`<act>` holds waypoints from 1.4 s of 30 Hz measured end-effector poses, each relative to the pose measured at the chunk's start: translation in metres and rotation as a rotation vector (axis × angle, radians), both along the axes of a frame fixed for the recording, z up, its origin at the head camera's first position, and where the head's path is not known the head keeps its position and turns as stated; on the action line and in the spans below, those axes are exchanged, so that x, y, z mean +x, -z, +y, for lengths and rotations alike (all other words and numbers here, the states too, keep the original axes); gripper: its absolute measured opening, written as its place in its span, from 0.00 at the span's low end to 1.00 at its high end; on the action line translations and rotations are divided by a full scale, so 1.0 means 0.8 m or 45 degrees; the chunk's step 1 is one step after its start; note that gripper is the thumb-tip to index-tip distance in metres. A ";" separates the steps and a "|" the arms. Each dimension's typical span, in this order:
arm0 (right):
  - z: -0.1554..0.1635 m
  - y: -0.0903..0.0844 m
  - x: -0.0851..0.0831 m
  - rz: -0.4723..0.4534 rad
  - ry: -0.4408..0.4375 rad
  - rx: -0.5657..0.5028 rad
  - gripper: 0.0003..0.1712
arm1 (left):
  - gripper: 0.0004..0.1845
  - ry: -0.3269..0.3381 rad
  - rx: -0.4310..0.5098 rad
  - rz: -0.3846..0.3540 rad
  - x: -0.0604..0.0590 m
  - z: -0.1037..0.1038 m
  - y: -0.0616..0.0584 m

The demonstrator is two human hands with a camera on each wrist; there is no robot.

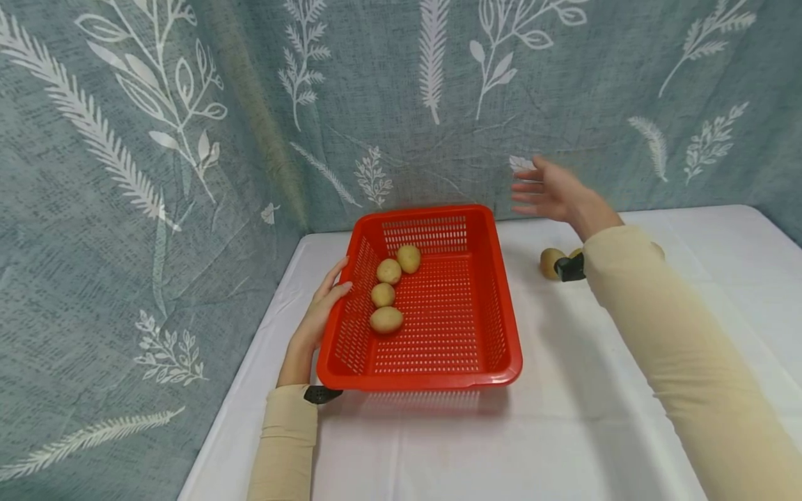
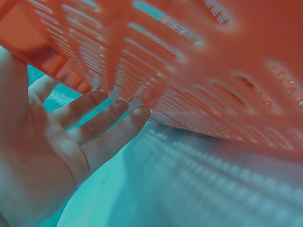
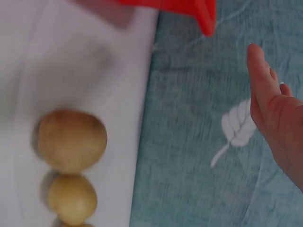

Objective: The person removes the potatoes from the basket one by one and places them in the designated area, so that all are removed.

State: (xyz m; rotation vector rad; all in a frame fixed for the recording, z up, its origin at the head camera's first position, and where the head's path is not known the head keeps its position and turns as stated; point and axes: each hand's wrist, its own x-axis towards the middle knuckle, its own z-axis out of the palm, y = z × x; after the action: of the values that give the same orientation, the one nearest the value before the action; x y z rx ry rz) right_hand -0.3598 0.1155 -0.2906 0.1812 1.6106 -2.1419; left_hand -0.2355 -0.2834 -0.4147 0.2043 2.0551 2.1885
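Best done by keeping the red basket (image 1: 438, 306) steady while bringing the loose potatoes (image 3: 71, 139) over one at a time, lowering each beside the four potatoes (image 1: 387, 296) already lying in a row along the basket's left side rather than dropping it from above. Left hand (image 1: 322, 306) set against the basket's left wall, fingers (image 2: 102, 120) straight and relaxed, tips touching the slotted plastic from outside (the left wrist view shows the wall tilted close over the palm), gripping nothing. Right hand (image 1: 551, 195) raised in the air past the basket's far right corner, near the leaf-print curtain (image 1: 188, 139), fingers spread and holding nothing, touching nothing. Loose potatoes resting on the white desk (image 1: 564, 417) to the right of the basket, well apart from it, just below the right wrist; at least two showing in the right wrist view, a third partly hidden behind the sleeve (image 1: 677, 362) in the head view.
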 end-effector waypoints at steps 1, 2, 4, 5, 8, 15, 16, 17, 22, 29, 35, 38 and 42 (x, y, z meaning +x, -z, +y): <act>-0.005 0.000 0.000 0.001 -0.002 -0.004 0.37 | 0.29 0.001 0.003 0.000 0.000 0.000 0.000; -0.010 0.001 -0.001 0.004 -0.004 -0.005 0.37 | 0.29 0.000 0.007 0.000 0.000 0.000 0.000; -0.018 0.002 -0.002 0.007 -0.014 -0.009 0.37 | 0.29 0.008 0.009 0.001 0.000 -0.001 0.000; -0.023 0.003 -0.003 0.011 -0.020 -0.013 0.37 | 0.29 0.011 0.009 0.000 0.000 -0.001 0.000; -0.036 0.005 -0.004 0.017 -0.044 -0.044 0.37 | 0.29 0.014 0.010 -0.006 0.000 -0.003 0.000; -0.074 0.014 -0.006 0.016 -0.033 -0.129 0.36 | 0.29 -0.007 0.016 -0.009 0.001 -0.007 -0.001; -0.080 0.016 -0.006 0.016 -0.024 -0.140 0.36 | 0.29 -0.007 0.015 -0.009 0.002 -0.007 -0.001; -0.085 0.018 -0.005 0.013 -0.017 -0.158 0.35 | 0.29 -0.007 0.017 -0.010 0.002 -0.007 -0.001; -0.111 0.027 -0.002 -0.012 0.021 -0.259 0.35 | 0.29 -0.003 0.026 -0.014 0.002 -0.008 0.001; -0.136 0.035 0.003 -0.021 0.041 -0.345 0.35 | 0.29 -0.010 0.031 -0.012 0.004 -0.006 -0.003; -0.149 0.044 0.007 -0.004 0.036 -0.366 0.35 | 0.29 -0.015 0.025 -0.006 0.002 -0.005 -0.003; -0.153 0.051 0.007 -0.031 0.060 -0.400 0.34 | 0.29 -0.015 0.028 -0.011 0.000 -0.003 -0.002; -0.158 0.059 0.008 -0.067 0.094 -0.454 0.34 | 0.30 -0.010 0.038 -0.019 -0.001 0.000 -0.001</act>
State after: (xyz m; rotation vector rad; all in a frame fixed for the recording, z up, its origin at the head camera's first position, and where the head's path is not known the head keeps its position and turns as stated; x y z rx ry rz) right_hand -0.3530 -0.0107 -0.3381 0.1835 1.1839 -2.4166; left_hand -0.2363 -0.2837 -0.4136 0.1829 2.0201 2.2194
